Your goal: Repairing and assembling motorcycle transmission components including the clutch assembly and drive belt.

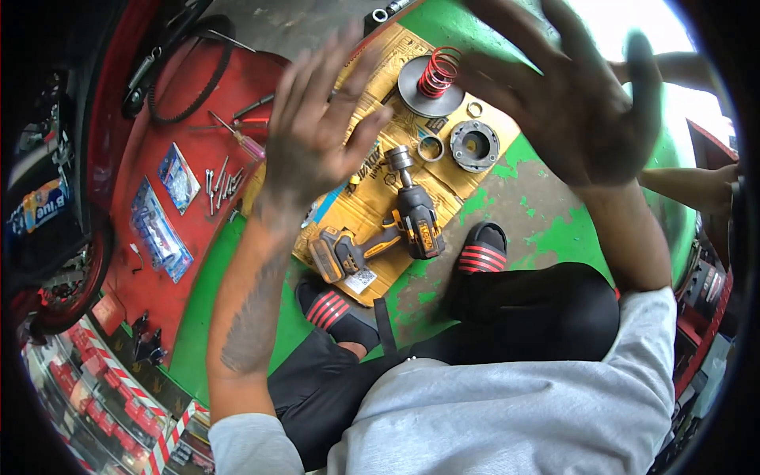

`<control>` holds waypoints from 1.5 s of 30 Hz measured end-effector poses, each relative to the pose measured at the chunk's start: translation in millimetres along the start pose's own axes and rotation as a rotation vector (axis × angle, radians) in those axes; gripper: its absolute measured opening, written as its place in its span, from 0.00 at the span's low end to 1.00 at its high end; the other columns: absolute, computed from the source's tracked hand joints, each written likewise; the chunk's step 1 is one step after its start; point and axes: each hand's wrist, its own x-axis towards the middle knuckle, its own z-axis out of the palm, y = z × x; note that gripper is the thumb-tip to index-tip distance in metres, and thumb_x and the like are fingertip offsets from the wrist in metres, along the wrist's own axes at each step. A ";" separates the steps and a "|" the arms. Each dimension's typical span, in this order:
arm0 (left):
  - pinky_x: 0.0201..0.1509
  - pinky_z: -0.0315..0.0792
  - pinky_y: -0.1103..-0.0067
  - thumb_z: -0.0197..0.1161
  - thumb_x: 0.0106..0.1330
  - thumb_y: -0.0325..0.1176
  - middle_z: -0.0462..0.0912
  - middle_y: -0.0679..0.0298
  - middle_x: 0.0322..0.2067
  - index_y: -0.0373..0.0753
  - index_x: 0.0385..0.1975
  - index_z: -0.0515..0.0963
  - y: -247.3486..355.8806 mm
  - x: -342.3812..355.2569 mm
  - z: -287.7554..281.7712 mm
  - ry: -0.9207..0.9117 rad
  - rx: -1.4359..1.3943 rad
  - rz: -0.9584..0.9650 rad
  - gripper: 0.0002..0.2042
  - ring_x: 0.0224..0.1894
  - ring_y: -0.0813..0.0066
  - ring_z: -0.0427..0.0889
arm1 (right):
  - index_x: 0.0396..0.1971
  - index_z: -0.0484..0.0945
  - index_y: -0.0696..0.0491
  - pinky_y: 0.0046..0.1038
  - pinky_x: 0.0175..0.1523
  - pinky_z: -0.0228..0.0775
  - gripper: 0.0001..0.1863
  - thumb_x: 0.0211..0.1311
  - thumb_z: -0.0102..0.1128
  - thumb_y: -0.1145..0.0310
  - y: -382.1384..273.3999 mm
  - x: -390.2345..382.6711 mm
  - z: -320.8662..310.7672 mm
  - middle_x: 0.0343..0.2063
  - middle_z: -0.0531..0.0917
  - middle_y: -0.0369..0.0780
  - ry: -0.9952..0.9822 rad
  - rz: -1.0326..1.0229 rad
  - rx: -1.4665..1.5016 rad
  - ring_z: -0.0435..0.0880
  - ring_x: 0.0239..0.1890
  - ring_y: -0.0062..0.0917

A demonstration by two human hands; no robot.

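My left hand [317, 127] is raised at upper centre, open, fingers apart and nothing held. My right hand [574, 119], blurred at upper right, is open too, with spread fingers. Both hang above yellow cardboard [455, 190] on the green floor. On it a red coil spring [436, 75] stands on a metal disc [427, 107]. Near that lie a round hub with holes [475, 146], a metal ring [429, 149] and a smaller ring [475, 109]. A yellow-and-black cordless impact tool [419, 222] with a socket lies on the cardboard between my hands and my sandalled feet.
A red mat [158, 309] at left holds a black belt [166, 115], screwdrivers [249, 145], several wrenches [218, 188] and plastic packets [158, 233]. A red-and-black vehicle body lines the left edge. Another person's arms [685, 190] show at the right. Red-and-white tape [162, 451] runs along the lower left.
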 end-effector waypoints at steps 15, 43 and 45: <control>0.66 0.66 0.56 0.73 0.55 0.52 0.64 0.51 0.64 0.50 0.67 0.70 3.2 -173.0 130.7 -0.582 0.138 -0.479 0.38 0.65 0.51 0.65 | 0.44 0.83 0.52 0.35 0.47 0.80 0.11 0.62 0.65 0.68 108.9 -135.0 -142.6 0.39 0.85 0.42 0.248 0.372 -1.760 0.87 0.42 0.35; 0.35 0.76 0.79 0.65 0.71 0.35 0.83 0.66 0.34 0.42 0.51 0.77 -8.2 -194.9 115.9 -0.393 -0.918 -1.210 0.12 0.33 0.79 0.79 | 0.46 0.82 0.56 0.34 0.40 0.77 0.11 0.66 0.63 0.69 96.4 -62.7 -125.5 0.35 0.84 0.45 0.091 0.655 -1.374 0.85 0.33 0.35; 0.31 0.72 0.84 0.64 0.72 0.35 0.80 0.68 0.31 0.43 0.51 0.75 -21.8 -203.1 95.6 -0.311 -1.153 -1.434 0.12 0.29 0.81 0.76 | 0.47 0.82 0.54 0.37 0.40 0.78 0.12 0.67 0.62 0.68 96.0 -44.3 -119.6 0.36 0.85 0.45 -0.026 0.654 -1.300 0.85 0.33 0.38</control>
